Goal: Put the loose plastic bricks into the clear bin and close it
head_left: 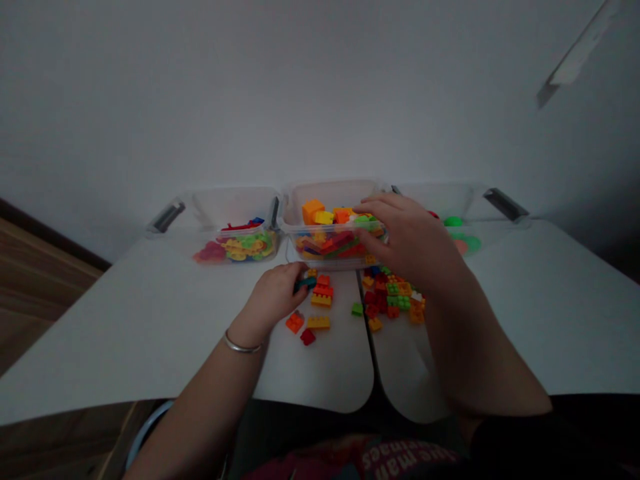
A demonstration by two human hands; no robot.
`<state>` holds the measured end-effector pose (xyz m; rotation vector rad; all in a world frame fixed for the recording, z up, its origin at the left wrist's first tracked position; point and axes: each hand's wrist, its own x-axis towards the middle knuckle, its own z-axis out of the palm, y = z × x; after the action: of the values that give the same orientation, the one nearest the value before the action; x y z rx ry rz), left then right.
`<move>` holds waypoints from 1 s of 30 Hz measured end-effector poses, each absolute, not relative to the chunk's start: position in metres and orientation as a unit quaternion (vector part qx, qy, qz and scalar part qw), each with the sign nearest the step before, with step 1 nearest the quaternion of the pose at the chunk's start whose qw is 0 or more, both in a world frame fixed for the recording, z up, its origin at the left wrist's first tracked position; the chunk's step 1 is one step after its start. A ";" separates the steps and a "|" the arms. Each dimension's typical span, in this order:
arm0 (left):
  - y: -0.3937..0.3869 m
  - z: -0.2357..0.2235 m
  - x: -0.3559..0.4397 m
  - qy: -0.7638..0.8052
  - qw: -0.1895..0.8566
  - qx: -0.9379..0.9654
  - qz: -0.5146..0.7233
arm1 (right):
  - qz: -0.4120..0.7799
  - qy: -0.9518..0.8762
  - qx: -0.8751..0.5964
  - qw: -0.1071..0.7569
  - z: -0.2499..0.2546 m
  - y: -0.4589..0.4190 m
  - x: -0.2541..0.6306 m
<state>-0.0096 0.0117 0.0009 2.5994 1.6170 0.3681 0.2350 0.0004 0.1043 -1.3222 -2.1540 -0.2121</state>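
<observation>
My left hand [277,293], with a silver bracelet at the wrist, is closed on a dark teal toy brick [306,284] just above the table. Beside it lie a few orange and yellow bricks [321,301], an orange brick [295,323], a yellow brick [319,323] and a red brick [308,337]. Over the right side of the middle clear plastic bin [334,228] reaches my right hand [413,240], thumb and fingers apart. Orange, yellow, red and green bricks fill the bin's lower part. No brick shows clearly in the right hand's fingers.
A pile of mixed bricks [395,297] lies under my right forearm, across a seam between tables. The left clear bin [220,207] holds colourful pieces; the right clear bin [460,200] holds green and red ones. Behind stands a pale wall [300,87].
</observation>
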 end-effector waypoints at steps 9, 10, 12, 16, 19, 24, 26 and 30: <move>0.011 0.001 -0.009 0.520 0.102 0.808 0.259 | 0.002 -0.867 -0.440 0.234 0.095 -0.001 0.209; 0.011 0.002 -0.009 0.505 0.108 0.804 0.294 | 0.006 -0.872 -0.437 0.221 0.093 -0.001 0.206; 0.011 0.004 -0.009 0.470 0.114 0.800 0.355 | 0.013 -0.879 -0.435 0.196 0.091 -0.001 0.203; 0.008 0.007 -0.009 0.432 0.092 0.805 0.396 | 0.018 -0.881 -0.452 0.136 0.086 -0.001 0.200; 0.005 0.010 -0.008 0.413 0.074 0.820 0.388 | 0.031 -0.898 -0.428 0.094 0.082 0.001 0.199; 0.004 0.013 -0.007 0.384 0.058 0.843 0.373 | 0.044 -0.909 -0.407 0.077 0.077 0.004 0.198; 0.005 0.012 -0.007 0.373 0.041 0.847 0.377 | 0.046 -0.907 -0.409 0.085 0.077 0.005 0.198; 0.005 0.010 -0.008 0.353 -0.025 0.835 0.420 | 0.042 -0.893 -0.430 0.124 0.085 0.005 0.202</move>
<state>-0.0084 0.0051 0.0100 2.6676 1.1287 1.3414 0.2017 0.0046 0.0846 -1.2536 -2.6039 0.1234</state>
